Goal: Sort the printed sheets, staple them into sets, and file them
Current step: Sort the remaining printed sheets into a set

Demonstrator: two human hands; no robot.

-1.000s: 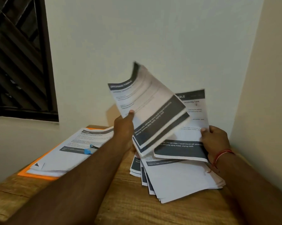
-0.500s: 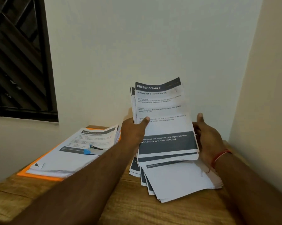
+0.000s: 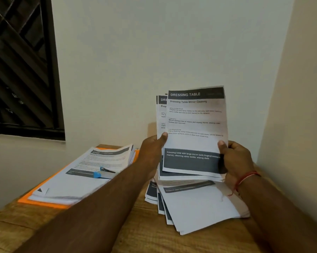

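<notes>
A small set of printed sheets (image 3: 194, 125) headed "DRESSING TABLE" stands upright in front of me, held from both sides. My left hand (image 3: 152, 152) grips its left edge with the thumb on the front page. My right hand (image 3: 234, 157) grips the right edge, a red thread around its wrist. The sheets in the set are slightly offset, a second page showing at the left. Below them a loose fanned pile of printed sheets (image 3: 199, 205) lies on the wooden table (image 3: 139, 230). A blue stapler (image 3: 103, 172) lies on a stack of sheets (image 3: 84, 172) over an orange folder (image 3: 42, 202) at the left.
The table sits in a corner, with white walls (image 3: 154, 52) behind and to the right. A dark window grille (image 3: 20, 66) is at the upper left. Bare wood shows along the table's near edge.
One second ago my left hand held a curled bunch apart from the sheets in my right hand. The two were brought together, and the set now stands upright, more squared and slightly higher.
</notes>
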